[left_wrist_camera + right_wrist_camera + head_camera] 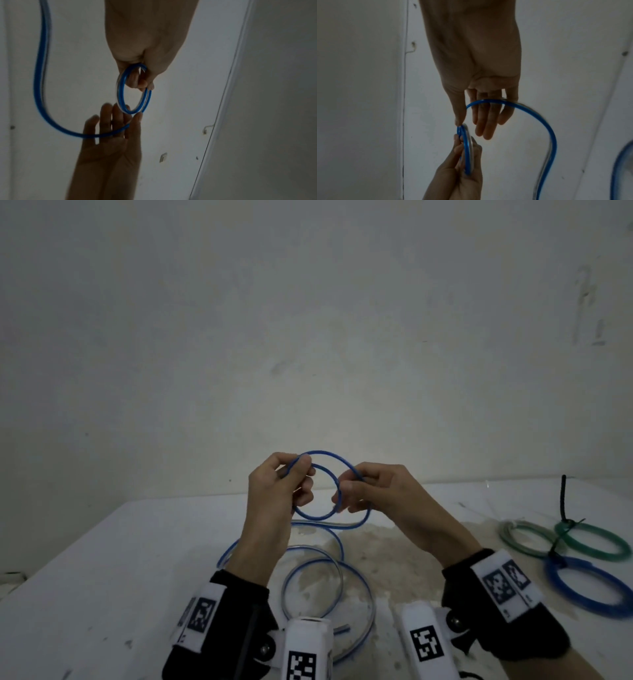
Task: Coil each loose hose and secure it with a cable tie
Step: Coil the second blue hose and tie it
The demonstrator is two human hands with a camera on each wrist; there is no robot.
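Blue hose makes small rings in the air above the white table. The left hand pinches the rings with curled fingers. The right hand holds the next bit of hose with bent fingers. More loose hose lies on the table under the hands. Three tied coils sit to the right of the hands.

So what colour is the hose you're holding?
Blue hose, with a pale clear-looking stripe, clearest in the left wrist view.
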